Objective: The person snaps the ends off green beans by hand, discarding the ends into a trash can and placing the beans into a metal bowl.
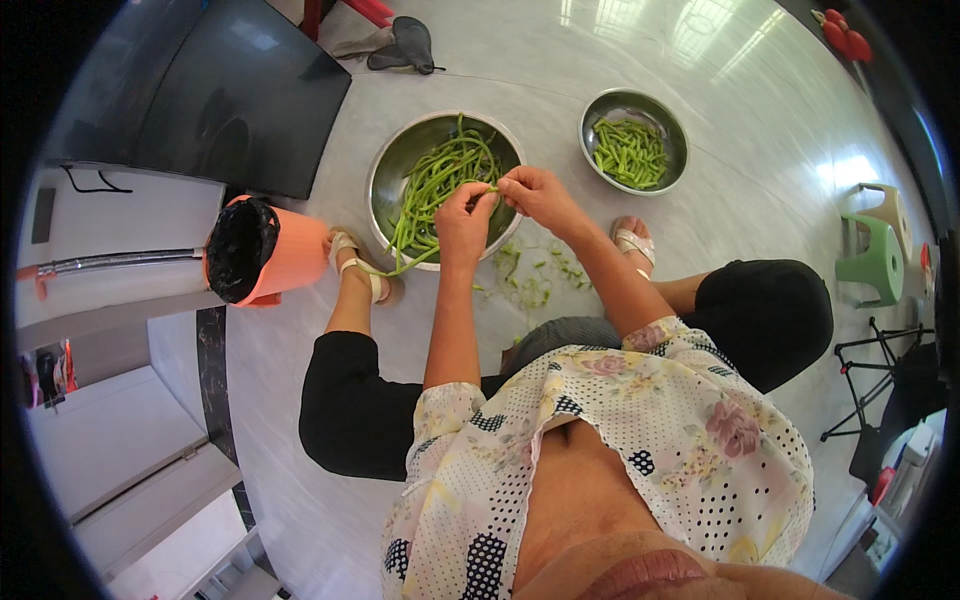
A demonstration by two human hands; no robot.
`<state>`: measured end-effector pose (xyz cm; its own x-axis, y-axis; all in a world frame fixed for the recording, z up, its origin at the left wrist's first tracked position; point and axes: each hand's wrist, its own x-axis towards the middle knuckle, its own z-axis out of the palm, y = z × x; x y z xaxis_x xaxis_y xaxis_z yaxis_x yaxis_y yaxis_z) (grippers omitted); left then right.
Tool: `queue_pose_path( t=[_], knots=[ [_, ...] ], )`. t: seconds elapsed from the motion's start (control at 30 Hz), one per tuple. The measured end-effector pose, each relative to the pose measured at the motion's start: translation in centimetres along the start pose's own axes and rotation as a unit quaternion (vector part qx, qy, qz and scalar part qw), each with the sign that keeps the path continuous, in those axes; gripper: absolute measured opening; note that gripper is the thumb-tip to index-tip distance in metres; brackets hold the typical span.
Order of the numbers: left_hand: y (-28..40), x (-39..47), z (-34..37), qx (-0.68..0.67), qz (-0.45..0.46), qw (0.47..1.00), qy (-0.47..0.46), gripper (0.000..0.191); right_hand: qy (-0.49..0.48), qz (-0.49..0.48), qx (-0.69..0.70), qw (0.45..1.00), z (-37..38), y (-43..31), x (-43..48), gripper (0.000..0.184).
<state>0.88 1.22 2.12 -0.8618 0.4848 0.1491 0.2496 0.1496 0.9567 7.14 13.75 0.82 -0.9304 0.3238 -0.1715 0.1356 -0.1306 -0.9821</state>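
Note:
Long green beans lie tangled in a large stainless steel bowl on the floor before me. Above that bowl's right side, my left hand pinches a green bean between thumb and fingers. The fingertips of my right hand close on the same bean's other end, almost touching my left hand. Farther right stands a smaller steel bowl with short cut pieces of green bean. Bean trimmings are scattered on the floor below my hands.
An orange bin lined with a black bag is by my left foot. Dark slippers lie beyond the large bowl, near a black glossy panel. Green and beige stools and a black folding frame are at the right.

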Motion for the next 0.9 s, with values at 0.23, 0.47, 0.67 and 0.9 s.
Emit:
queue_pose_path(
  t=[0.23, 0.47, 0.67, 0.9],
  knots=[
    [-0.4, -0.3, 0.8, -0.097, -0.02, 0.995, 0.031, 0.01, -0.044, 0.078, 0.3, 0.95, 1.0, 1.0, -0.2, 0.021],
    [-0.5, 0.0, 0.3, -0.066, -0.024, 0.998, -0.001, 0.009, 0.038, 0.016, 0.165, 0.985, 1.4, 0.3, -0.3, 0.019],
    [-0.6, -0.5, 1.2, -0.238, -0.066, 0.969, 0.018, 0.008, 0.033, 0.027, 0.226, 0.973, 1.5, 0.3, -0.5, 0.017],
    [0.4, 0.3, -0.8, -0.501, -0.089, 0.859, 0.058, 0.006, 0.089, 0.074, 0.246, 0.962, 0.5, 1.5, -0.2, 0.018]
  ],
)
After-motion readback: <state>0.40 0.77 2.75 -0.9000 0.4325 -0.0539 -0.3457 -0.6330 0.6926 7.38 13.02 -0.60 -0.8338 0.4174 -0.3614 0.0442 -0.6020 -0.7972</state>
